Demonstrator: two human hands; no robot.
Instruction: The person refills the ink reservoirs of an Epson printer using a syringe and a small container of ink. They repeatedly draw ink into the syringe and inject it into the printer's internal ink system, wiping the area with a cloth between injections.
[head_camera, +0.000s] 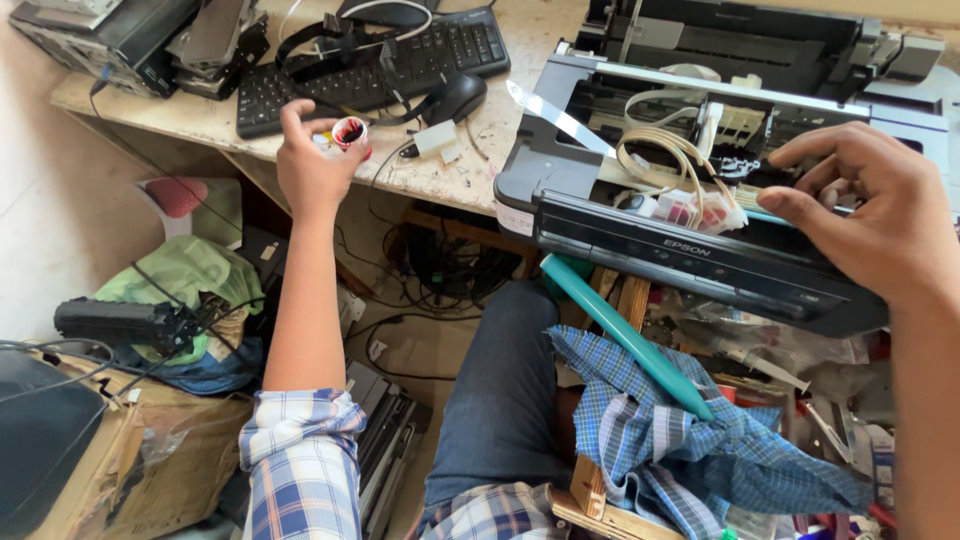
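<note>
Your left hand (312, 165) is raised over the edge of the worn table (200, 120), fingers curled closed around a small round cap (348, 131) with a red, ink-stained inside, pinched between thumb and fingertips with its open face toward you. It sits just in front of the black keyboard (370, 65) and near the black mouse (455, 97). Your right hand (870, 215) rests on the opened printer (690, 250), fingers loosely bent and spread over the front of its exposed interior; whether they actually hold anything there cannot be determined, as the fingertips hide the contact. Beside that hand lie the looped pale ink tubes (665, 150) and a small clear cartridge block (690, 210) showing red staining. The printer overhangs the table edge above your knee. Below it, a teal rod (625, 335) slants across a blue checked cloth (690, 440). A black toner cartridge (125, 322) lies well apart at lower left on piled clutter.
</note>
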